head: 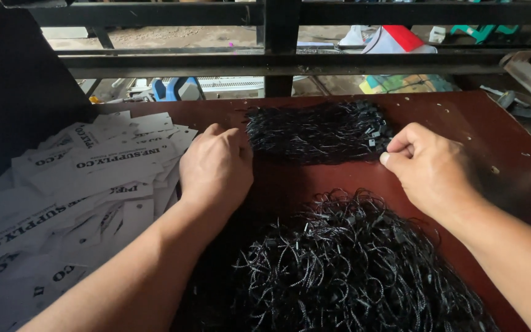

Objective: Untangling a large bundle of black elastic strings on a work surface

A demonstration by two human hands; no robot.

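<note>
Loose black cord heap point(351, 270) nearest, white tags point(93, 178) left, right hand point(428, 169) pinching bundled cords point(318, 130), left hand point(216, 166) curled

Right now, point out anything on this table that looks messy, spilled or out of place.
The white paper tags lie in a loose, overlapping heap at the left, facing every way. The near pile of black string loops is tangled, while the far bundle by both hands lies combed straight. Nothing looks damaged or spilled.

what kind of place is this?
Likely a small workshop bench for tagging goods: a heap of white printed tags, bundles of black looped strings on a brown table, metal bars behind.
</note>
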